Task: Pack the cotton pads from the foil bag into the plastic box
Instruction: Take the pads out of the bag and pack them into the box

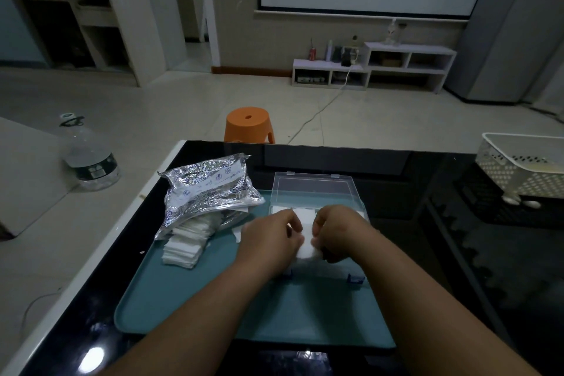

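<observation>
Dark surface held a teal tray; left hand and right hand together pinched cotton pads over the open plastic box, likely to seat them squarely.

plastic box front half hidden, basket cut by right edge

Crinkled shiny foil bag; clear plastic box; soft cotton pads; glossy table.

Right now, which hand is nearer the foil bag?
Left. The left hand is just right of the foil bag; the right hand is farther right. Both hold cotton pads.
</observation>
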The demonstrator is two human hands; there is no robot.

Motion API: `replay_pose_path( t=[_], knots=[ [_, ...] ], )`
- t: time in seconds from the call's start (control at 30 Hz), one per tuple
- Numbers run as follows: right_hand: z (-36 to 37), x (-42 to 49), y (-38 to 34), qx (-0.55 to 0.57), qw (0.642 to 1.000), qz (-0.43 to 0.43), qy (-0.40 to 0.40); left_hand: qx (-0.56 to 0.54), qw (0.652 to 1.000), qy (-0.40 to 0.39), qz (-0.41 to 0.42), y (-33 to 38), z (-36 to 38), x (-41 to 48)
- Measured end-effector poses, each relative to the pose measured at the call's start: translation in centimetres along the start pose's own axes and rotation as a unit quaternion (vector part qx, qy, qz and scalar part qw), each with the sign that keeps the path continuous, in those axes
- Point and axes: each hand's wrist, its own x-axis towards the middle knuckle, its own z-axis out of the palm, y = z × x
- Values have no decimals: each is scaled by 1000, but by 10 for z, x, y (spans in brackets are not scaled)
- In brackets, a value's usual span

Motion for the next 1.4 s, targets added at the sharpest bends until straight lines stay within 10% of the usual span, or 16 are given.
replay_pose_path(
  t=[0.4,0.9,1.4],
  knots=[
    [19,17,6,-40,999,13,18,169,985,-36,7,-8,8,2],
    [21,23,7,-124,992,1,-9,147,985,-85,16,-14,10,4],
    [14,0,-16,41,984,-120,127,14,998,-19,-49,-40,-50,6]
  ],
)
